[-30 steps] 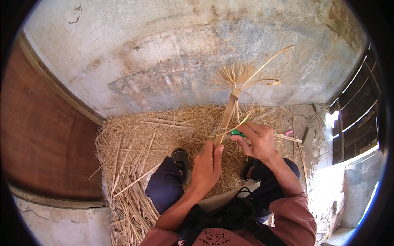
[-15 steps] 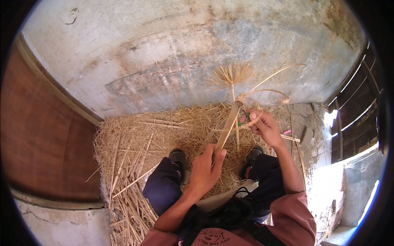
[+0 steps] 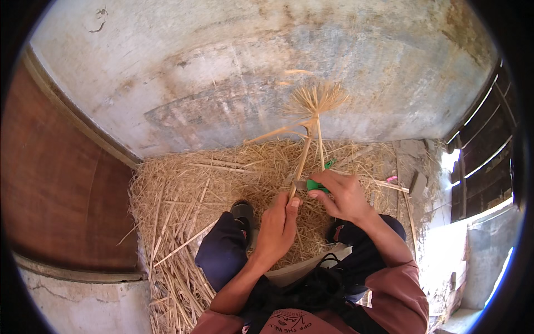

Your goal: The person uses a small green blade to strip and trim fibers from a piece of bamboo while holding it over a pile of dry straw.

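Observation:
My left hand (image 3: 274,229) is closed around the lower end of a thin bamboo strip (image 3: 302,159), which slants up and away from me. Peeled, bent slivers (image 3: 273,133) hang off the strip's far end. In my right hand (image 3: 349,196) is a green-handled cutter knife (image 3: 317,186), its blade lying against the strip just above my left thumb. Behind the knife stands an upright bamboo stick (image 3: 320,140), topped by a fan of fine splayed splints (image 3: 318,100); its lower part is hidden by my right hand.
Shavings and straw-like strips (image 3: 222,172) cover the floor, with longer split pieces (image 3: 175,261) at the left. A stained wall (image 3: 222,83) rises in front, a brown wooden panel (image 3: 67,178) stands left, and dark slats (image 3: 484,150) are at the right. My shod feet (image 3: 242,214) flank the work.
My right hand has come down and left with the knife, from near the strip's far end to just above my left hand. The bent slivers have swung from right to left.

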{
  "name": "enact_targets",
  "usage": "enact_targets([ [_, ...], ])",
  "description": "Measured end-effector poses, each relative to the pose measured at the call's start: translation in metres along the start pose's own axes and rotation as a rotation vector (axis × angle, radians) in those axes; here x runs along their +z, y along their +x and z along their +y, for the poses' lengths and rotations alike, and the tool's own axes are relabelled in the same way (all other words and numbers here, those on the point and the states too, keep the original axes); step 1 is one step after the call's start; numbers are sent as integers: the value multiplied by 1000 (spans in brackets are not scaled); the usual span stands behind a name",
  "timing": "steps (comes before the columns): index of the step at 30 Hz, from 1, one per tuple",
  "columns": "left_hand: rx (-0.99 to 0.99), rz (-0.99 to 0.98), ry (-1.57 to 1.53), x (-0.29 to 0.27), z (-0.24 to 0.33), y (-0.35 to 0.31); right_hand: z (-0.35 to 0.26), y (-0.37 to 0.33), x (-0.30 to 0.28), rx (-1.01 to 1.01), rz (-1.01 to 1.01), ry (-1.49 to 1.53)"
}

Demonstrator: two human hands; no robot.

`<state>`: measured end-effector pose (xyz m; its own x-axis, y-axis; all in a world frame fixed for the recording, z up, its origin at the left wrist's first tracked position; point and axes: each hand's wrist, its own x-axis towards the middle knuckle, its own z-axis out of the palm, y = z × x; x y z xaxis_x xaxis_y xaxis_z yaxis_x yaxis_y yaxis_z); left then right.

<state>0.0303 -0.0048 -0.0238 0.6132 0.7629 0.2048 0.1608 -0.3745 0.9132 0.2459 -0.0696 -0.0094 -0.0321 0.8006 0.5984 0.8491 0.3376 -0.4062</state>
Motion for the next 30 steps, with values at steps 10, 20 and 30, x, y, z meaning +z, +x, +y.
enact_targets([
  [10,-37,-38,-5,-9,9,1,-19,-5,17,-74,-30,-17],
  [20,-63,2,24,-6,7,1,-28,-9,24,-26,-21,-63],
  [30,-52,43,147,-3,11,0,-33,-4,17,-14,16,-130],
])
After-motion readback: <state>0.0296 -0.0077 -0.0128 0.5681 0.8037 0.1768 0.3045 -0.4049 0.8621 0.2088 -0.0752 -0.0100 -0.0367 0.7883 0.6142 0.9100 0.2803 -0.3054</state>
